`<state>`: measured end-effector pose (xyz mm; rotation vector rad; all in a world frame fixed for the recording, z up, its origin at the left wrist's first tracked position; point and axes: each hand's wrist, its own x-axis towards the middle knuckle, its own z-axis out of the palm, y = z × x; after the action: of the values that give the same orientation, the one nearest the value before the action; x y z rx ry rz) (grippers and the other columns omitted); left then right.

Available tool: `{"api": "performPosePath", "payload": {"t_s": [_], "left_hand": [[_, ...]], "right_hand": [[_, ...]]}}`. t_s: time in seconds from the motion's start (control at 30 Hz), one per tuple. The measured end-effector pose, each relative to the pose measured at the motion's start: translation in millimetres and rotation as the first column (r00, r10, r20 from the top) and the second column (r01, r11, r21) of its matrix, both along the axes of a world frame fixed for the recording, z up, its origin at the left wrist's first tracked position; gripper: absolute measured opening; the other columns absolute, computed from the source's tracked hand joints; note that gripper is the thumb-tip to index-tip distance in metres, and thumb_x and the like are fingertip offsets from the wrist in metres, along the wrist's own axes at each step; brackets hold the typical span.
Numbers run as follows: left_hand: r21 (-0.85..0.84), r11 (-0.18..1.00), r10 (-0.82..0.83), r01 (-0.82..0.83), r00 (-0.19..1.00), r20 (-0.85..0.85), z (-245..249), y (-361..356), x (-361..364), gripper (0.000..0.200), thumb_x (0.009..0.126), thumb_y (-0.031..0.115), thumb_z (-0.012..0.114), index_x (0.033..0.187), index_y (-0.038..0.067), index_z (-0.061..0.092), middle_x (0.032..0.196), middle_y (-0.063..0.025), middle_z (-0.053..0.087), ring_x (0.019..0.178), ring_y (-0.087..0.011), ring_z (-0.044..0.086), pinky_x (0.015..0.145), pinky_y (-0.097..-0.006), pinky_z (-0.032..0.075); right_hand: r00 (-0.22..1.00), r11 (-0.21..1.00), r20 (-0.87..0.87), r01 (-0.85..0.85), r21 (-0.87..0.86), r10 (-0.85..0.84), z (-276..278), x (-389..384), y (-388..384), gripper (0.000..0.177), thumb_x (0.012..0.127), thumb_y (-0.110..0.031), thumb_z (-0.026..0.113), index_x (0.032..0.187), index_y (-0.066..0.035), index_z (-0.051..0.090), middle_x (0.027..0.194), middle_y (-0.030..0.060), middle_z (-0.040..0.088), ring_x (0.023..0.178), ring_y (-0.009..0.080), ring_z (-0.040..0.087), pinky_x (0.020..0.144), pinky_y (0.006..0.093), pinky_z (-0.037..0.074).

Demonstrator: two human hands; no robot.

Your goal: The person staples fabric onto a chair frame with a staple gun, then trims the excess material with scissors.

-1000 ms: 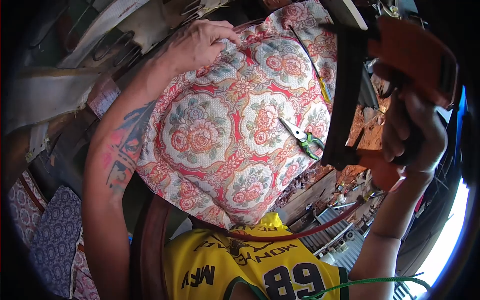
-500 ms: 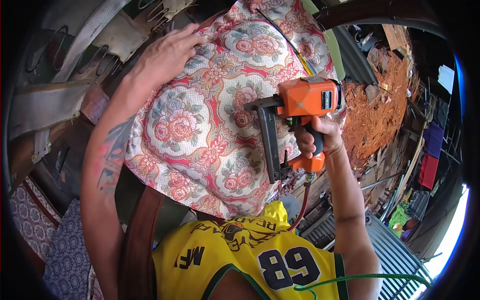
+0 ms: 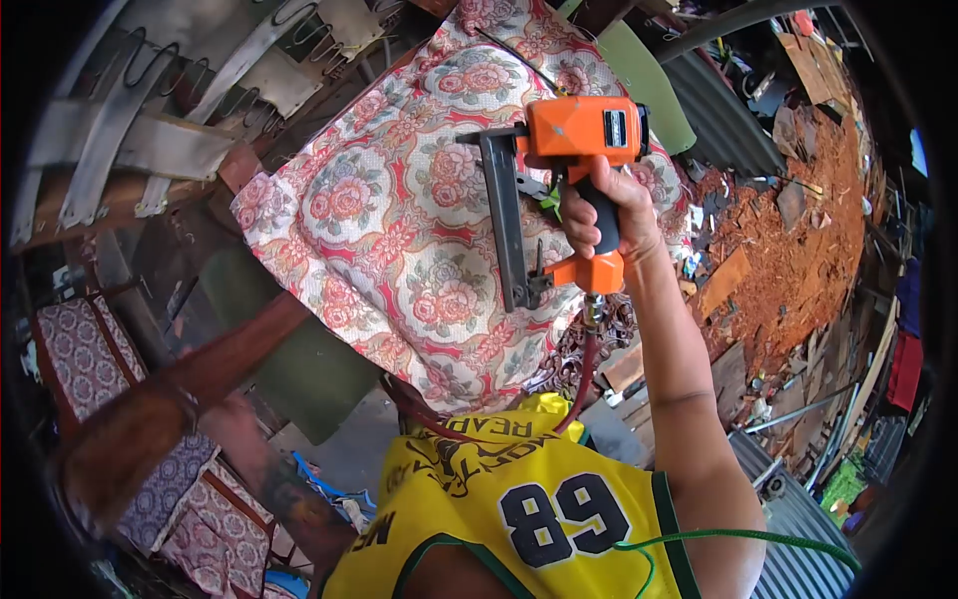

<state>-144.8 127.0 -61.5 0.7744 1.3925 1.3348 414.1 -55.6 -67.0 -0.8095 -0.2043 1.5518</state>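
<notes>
My right hand (image 3: pixel 621 208) is wrapped round the black grip of an orange staple gun (image 3: pixel 579 128), which is held above a floral fabric (image 3: pixel 349 200). The gun's long dark magazine points away to the left, over the cloth. A red hose (image 3: pixel 587 374) hangs from the base of its handle. My left hand (image 3: pixel 228 411) is low at the left, blurred and partly behind a brown wooden armrest (image 3: pixel 150 429); its fingers are hidden. A tool with green handles (image 3: pixel 549 200) lies on the fabric behind the gun, partly covered.
Webbing straps (image 3: pixel 100 180) and metal springs fill the upper left. Green panels (image 3: pixel 319 384) show beside the fabric. Patterned cushions (image 3: pixel 85 344) lie at the lower left. Reddish shavings (image 3: pixel 788 270), wood scraps and corrugated metal sheets (image 3: pixel 778 499) are on the right.
My left hand has left the fabric and dropped down behind the armrest. My right hand and the staple gun have shifted slightly up and left. The view has turned, showing more of the armrest.
</notes>
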Motion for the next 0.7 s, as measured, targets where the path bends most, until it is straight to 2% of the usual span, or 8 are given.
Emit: {"api": "performPosePath", "payload": {"t_s": [0.03,0.1,0.13,0.23,0.33,0.4,0.53,0.7], "left_hand": [[0.187,0.957,-0.252,0.221,0.954,0.163,-7.4,-47.5,-18.1,0.041,0.112,0.034,0.046,0.132,0.001,0.061,0.118,-0.0107,0.07,0.104,-0.0164,0.067,0.093,-0.0292,0.054],[0.248,0.885,-0.387,0.395,0.918,-0.08,3.1,-113.9,20.1,0.036,0.112,0.032,0.048,0.121,0.002,0.065,0.1,-0.005,0.071,0.086,-0.0102,0.066,0.078,-0.0211,0.052],[0.115,0.941,-0.245,0.32,0.873,-0.422,22.1,-137.4,96.3,0.034,0.111,0.031,0.049,0.116,0.002,0.067,0.093,-0.0028,0.071,0.079,-0.0076,0.063,0.074,-0.0189,0.049],[-0.008,0.712,-0.604,0.702,0.606,-0.517,55.7,-127.0,223.0,0.051,0.1,0.019,0.072,0.141,-0.005,0.057,0.135,-0.02,0.066,0.124,-0.0259,0.064,0.105,-0.038,0.049],[-0.258,0.541,-0.558,0.801,0.113,-0.822,61.4,-116.3,273.8,0.08,0.088,0.026,0.081,0.15,-0.008,0.044,0.13,-0.0332,0.063,0.121,-0.0444,0.063,0.103,-0.0466,0.05],[-0.277,0.536,-0.383,0.797,-0.062,-0.922,47.4,-120.3,273.0,0.073,0.084,0.019,0.079,0.142,-0.011,0.048,0.127,-0.0343,0.063,0.116,-0.0473,0.063,0.1,-0.0503,0.051],[-0.368,0.506,-0.607,0.78,0.019,-0.794,14.6,-134.0,249.7,0.06,0.083,0.016,0.077,0.131,-0.012,0.054,0.118,-0.0336,0.065,0.111,-0.0479,0.063,0.097,-0.0524,0.051],[-0.198,0.565,-0.233,0.801,-0.075,-0.97,8.8,-154.2,246.9,0.051,0.082,0.019,0.079,0.119,-0.009,0.057,0.106,-0.0284,0.066,0.103,-0.0445,0.064,0.092,-0.0513,0.054]], "right_hand": [[0.999,0.999,-0.043,0.012,0.053,-0.009,6.4,-3.5,6.6,0.064,0.103,-0.053,0.059,0.13,0.005,0.054,0.067,0.0073,0.05,0.05,0.017,0.053,0.042,0.034,0.051],[0.998,0.996,-0.055,0.045,0.079,-0.04,-7.3,-11.1,12.6,0.053,0.102,-0.053,0.062,0.115,-0.002,0.058,0.065,0.0046,0.05,0.048,0.0155,0.052,0.041,0.0324,0.051],[0.986,0.99,-0.123,0.121,0.075,-0.112,-1.3,-27.6,20.6,0.043,0.101,-0.051,0.066,0.1,-0.009,0.059,0.065,0.0042,0.051,0.047,0.0153,0.052,0.041,0.0324,0.051],[0.961,0.971,-0.198,0.216,0.1,-0.193,-12.1,-74.0,26.8,0.039,0.1,-0.05,0.068,0.098,-0.012,0.057,0.066,0.0033,0.052,0.05,0.0163,0.055,0.044,0.0338,0.052],[0.949,0.957,-0.153,0.286,0.053,-0.275,-17.2,-122.3,12.5,0.04,0.1,-0.048,0.069,0.099,-0.011,0.055,0.067,0.0045,0.053,0.052,0.0175,0.056,0.046,0.0345,0.052],[0.932,0.951,-0.217,0.306,0.043,-0.29,-29.9,-145.6,-3.4,0.041,0.1,-0.048,0.069,0.098,-0.01,0.054,0.067,0.0053,0.053,0.053,0.0183,0.056,0.047,0.0357,0.052],[0.894,0.941,-0.302,0.338,-0.034,-0.332,-54.7,-169.0,-26.6,0.045,0.098,-0.052,0.07,0.1,-0.009,0.056,0.068,0.0059,0.055,0.054,0.0196,0.057,0.049,0.0375,0.054],[0.928,0.955,-0.228,0.287,-0.073,-0.296,-41.0,-162.3,-36.3,0.045,0.101,-0.052,0.065,0.111,-0.009,0.06,0.07,0.0053,0.058,0.061,0.02,0.058,0.057,0.036,0.053]]}}
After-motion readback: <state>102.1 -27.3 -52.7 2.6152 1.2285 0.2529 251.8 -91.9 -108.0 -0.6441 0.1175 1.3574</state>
